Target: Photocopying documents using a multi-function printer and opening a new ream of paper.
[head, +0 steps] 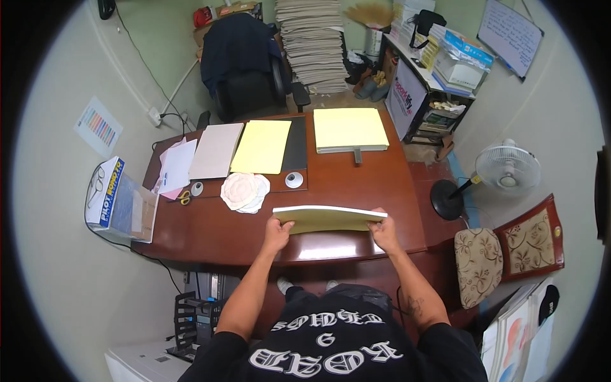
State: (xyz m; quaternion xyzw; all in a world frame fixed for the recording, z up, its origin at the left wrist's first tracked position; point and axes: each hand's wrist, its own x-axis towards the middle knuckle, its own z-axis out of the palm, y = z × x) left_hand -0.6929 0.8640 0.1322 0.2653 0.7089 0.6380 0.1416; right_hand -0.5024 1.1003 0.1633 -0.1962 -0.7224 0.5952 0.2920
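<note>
Between my left hand (278, 233) and my right hand (383, 232) is a sheaf of paper (329, 220), gripped at its two ends above the near part of the desk. Its yellowish face is turned toward me, and a white edge shows along the top. Beyond it on the wooden desk (200, 229) lies a stack of yellow-topped paper (351, 128), with a small grey metal piece (357, 155) at its near edge. Left of that stack are a yellow sheet (261, 145), a pale pinkish stack (215, 150) and scalloped round papers (243, 192).
Yellow-handled scissors (184, 197) and loose white papers (175, 164) lie at the desk's left. A Pilot paper box (129, 203) stands at the left edge. An office chair (248, 88) is behind the desk; a pedestal fan (507, 167) and a patterned chair (479, 267) are at right.
</note>
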